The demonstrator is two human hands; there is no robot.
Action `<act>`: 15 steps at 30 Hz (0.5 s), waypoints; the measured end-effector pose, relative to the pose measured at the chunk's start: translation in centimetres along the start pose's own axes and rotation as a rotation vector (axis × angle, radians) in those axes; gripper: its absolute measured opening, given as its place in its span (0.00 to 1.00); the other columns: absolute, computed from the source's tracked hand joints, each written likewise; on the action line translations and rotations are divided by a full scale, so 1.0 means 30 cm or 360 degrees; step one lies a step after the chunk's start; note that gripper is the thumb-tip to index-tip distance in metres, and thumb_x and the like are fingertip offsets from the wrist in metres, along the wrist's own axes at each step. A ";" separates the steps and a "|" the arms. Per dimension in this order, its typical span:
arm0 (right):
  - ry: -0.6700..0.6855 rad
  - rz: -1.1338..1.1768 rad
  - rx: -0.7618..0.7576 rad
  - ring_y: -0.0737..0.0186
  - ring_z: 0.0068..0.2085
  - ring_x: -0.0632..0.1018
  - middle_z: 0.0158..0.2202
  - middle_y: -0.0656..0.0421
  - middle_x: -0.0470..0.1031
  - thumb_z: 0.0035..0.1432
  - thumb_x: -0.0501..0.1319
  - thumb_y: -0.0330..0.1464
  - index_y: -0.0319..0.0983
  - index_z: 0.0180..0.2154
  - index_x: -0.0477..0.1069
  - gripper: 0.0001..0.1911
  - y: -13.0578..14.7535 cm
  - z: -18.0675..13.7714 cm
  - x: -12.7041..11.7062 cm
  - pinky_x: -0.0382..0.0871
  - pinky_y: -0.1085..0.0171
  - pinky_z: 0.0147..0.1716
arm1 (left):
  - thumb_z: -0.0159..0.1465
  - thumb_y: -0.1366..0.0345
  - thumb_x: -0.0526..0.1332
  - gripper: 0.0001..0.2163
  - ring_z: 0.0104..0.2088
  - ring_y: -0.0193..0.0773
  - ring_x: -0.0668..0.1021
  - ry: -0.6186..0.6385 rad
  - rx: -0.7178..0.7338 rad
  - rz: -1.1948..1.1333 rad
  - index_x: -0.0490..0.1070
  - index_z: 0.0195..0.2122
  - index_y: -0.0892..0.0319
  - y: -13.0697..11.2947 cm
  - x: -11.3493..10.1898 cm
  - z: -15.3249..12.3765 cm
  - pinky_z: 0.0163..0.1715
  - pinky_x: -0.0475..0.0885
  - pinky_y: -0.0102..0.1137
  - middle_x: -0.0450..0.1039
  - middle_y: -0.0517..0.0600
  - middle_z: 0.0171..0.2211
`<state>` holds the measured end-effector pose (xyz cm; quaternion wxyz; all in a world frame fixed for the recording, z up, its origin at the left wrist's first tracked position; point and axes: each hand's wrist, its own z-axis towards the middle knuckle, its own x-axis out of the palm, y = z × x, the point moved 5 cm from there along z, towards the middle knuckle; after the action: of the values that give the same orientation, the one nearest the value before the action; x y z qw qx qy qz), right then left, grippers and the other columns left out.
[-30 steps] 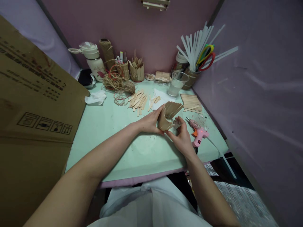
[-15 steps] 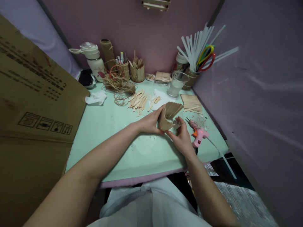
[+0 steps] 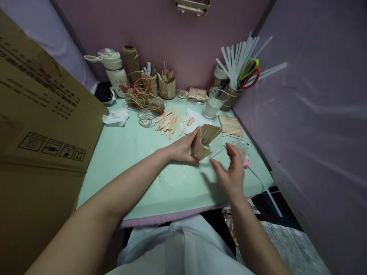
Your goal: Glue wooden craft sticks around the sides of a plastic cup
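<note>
The left hand grips a fan-shaped stick piece built of flat wooden sticks. The thumb lies along its upper edge and the fingers are curled under its lower corner, so the hand is closed on it. The piece stands tilted on the mint-green table, a little right of the middle and nearer the right edge than the left.

The right hand hovers just beside the piece, toward the front right corner. Its palm is turned inward, its fingers are spread wide, and it holds nothing. Its thumb tip is very near the lower corner of the piece, but it is not possible to tell whether they touch. A pink glue gun peeks out from behind this hand, close to the right edge.

Behind the piece lies a scatter of loose sticks, and a neat stack of sticks sits by the right edge. A clear plastic cup stands further back. A jar in the back right corner holds white strips and scissors. Along the back edge are a tangle of twine, a small stick holder and a cream bottle. A crumpled tissue lies near the left edge, where a cardboard box leans.
</note>
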<state>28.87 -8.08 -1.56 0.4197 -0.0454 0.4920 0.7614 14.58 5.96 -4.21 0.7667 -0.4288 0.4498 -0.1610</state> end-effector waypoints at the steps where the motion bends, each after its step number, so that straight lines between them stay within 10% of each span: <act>1: -0.0032 -0.0040 -0.0051 0.49 0.58 0.69 0.54 0.51 0.67 0.59 0.65 0.42 0.45 0.56 0.67 0.24 0.024 0.007 -0.015 0.66 0.45 0.57 | 0.40 0.52 0.77 0.66 0.70 0.63 0.53 0.0000 -0.0022 -0.0019 0.33 0.72 0.56 0.000 -0.002 -0.002 0.67 0.52 0.53 0.40 0.63 0.72; 5: -0.0012 -0.0213 -0.0208 0.52 0.49 0.72 0.43 0.54 0.72 0.64 0.60 0.40 0.45 0.45 0.75 0.10 0.095 0.044 -0.041 0.67 0.50 0.51 | 0.45 0.52 0.75 0.62 0.69 0.62 0.56 -0.0024 -0.0115 -0.0122 0.34 0.72 0.57 0.003 -0.007 -0.011 0.66 0.54 0.53 0.45 0.64 0.71; 15: 0.0324 -0.0618 -0.0411 0.52 0.44 0.69 0.40 0.55 0.74 0.66 0.58 0.41 0.43 0.40 0.76 0.11 0.115 0.095 -0.003 0.58 0.54 0.44 | 0.47 0.53 0.72 0.60 0.68 0.61 0.60 -0.0085 0.0048 0.0068 0.31 0.72 0.54 -0.012 0.006 -0.007 0.63 0.61 0.53 0.49 0.62 0.70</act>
<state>27.55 -6.45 2.40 0.4971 -0.2687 0.4124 0.7146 14.57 5.53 -4.08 0.7881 -0.4115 0.4358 -0.1399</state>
